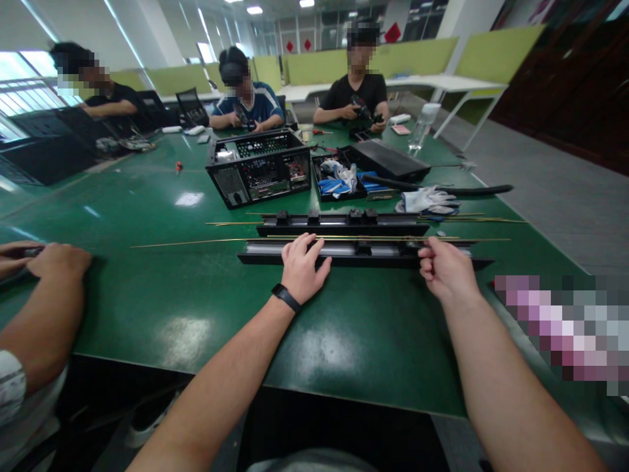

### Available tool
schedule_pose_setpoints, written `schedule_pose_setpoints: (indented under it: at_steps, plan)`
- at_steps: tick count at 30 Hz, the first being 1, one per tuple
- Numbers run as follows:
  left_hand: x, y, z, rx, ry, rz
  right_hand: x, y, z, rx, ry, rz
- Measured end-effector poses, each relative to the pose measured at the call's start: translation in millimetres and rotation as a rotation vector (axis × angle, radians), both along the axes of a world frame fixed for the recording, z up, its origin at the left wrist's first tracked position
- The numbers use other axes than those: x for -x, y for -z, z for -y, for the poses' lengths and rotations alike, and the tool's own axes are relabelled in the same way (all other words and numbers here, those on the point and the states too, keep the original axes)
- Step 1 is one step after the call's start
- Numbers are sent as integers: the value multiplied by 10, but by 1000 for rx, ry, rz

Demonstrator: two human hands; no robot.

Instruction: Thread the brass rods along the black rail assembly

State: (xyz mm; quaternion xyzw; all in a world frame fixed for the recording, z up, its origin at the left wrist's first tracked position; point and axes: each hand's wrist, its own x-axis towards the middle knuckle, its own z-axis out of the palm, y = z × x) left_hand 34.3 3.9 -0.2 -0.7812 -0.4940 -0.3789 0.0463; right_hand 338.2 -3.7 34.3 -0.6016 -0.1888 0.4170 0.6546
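Observation:
In front of me on the green table [206, 288] lies a long black rail [339, 249] with a silvery channel and dark blocks. Thin brass-coloured rods [206, 243] run lengthwise over it, past its left end. My left hand [302, 265], with a black band at the wrist, rests on the near rail, fingers spread and the tips at the rods. At the rail's right part, my right hand [447, 269] is closed in a pinch at a rod; its fingertips partly hide the grip. Behind lies a second black rail [339, 229] with several dark blocks.
An opened computer case [260, 180] and a black tray with gloves [339, 183] stand farther back. Another glove [427, 200], a black tube [472, 191] and a clear bottle [423, 128] are at right. A co-worker's arm [46, 301] is at left; several people sit around the table.

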Motion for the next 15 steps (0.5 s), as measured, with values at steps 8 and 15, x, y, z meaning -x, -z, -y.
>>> schedule_pose_setpoints:
  at_steps: [8,15]
  plan:
    - [2,2,-2,0,1,5,-8,-9,-11,10,24,-10]
    - [0,-8,-1,26,-1,7,-18,-28,3,13,0,-18]
